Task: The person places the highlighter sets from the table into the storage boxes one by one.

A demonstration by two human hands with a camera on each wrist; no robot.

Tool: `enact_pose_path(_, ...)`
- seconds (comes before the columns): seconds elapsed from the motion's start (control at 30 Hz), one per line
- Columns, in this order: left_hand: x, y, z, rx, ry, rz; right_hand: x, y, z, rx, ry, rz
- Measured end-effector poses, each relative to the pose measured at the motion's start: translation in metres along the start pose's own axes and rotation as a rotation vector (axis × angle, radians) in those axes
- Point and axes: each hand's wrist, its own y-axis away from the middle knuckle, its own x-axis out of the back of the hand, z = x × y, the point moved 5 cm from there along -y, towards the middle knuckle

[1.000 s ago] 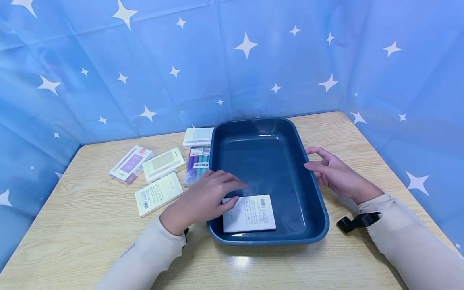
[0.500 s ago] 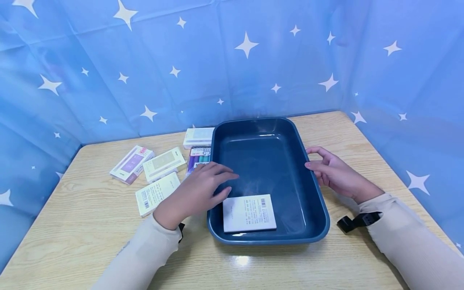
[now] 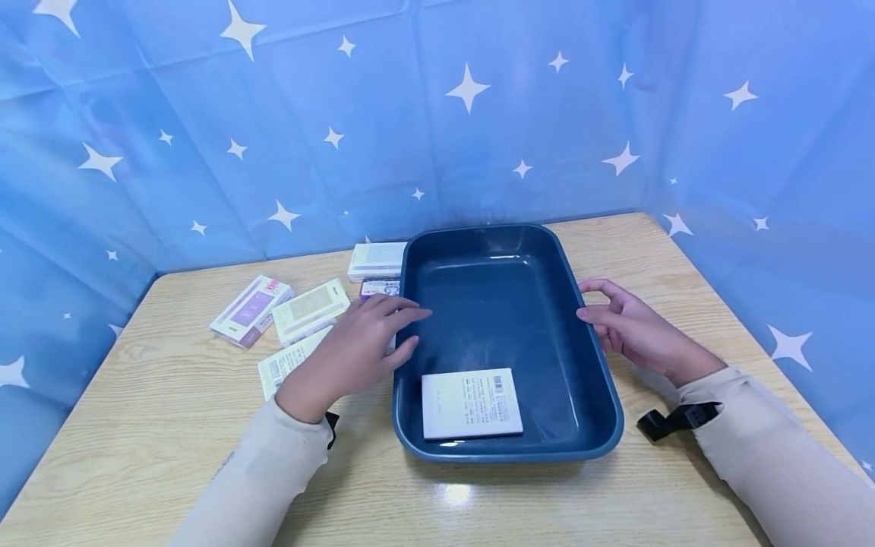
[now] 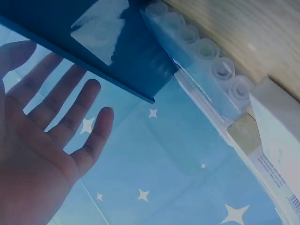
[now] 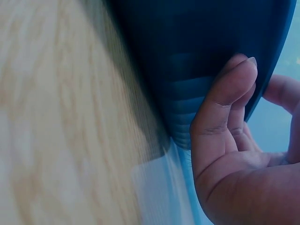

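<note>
A deep dark blue plastic tray (image 3: 492,304) sits on the table, with one flat white printed box (image 3: 472,404) lying in its near left part. My left hand (image 3: 352,349) is over the tray's left rim, fingers spread and relaxed; its palm shows with nothing in it in the left wrist view. Behind its fingers a clear pack of pens (image 3: 379,287) is partly hidden; several round pen ends show in the left wrist view. At the right side, my right hand (image 3: 632,330) holds the tray's rim between thumb and fingers, fingertips against the outer wall.
Left of the tray lie a purple-and-white box (image 3: 251,310), a cream box (image 3: 311,311) and another cream box (image 3: 290,357) partly under my left hand. A white box (image 3: 377,260) is beside the tray's far left corner. A blue star-patterned curtain (image 3: 383,114) borders the wooden table (image 3: 137,425).
My left hand has moved left and slightly away from me, off the white box in the tray to the left rim, covering more of the pen pack. My right hand stays put.
</note>
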Motion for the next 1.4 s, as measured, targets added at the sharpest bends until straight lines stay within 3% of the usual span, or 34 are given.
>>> enact_pose_path(0.27, 0.002, 0.000, -0.014, 0.094, -0.009, -0.024, -0.001, 0.001, -0.001, 0.004, 0.008, -0.001)
enact_pose_path(0.83, 0.011, 0.007, -0.046, 0.213, -0.024, -0.041, -0.001, 0.001, -0.002, -0.006, 0.027, 0.015)
enact_pose_path(1.17, 0.010, 0.027, -0.066, 0.290, -0.021, -0.084, -0.003, 0.000, -0.004, 0.013, 0.000, -0.018)
enact_pose_path(1.4, 0.008, 0.035, -0.076, 0.303, -0.030, -0.108, -0.001, 0.002, -0.002, 0.001, 0.039, 0.015)
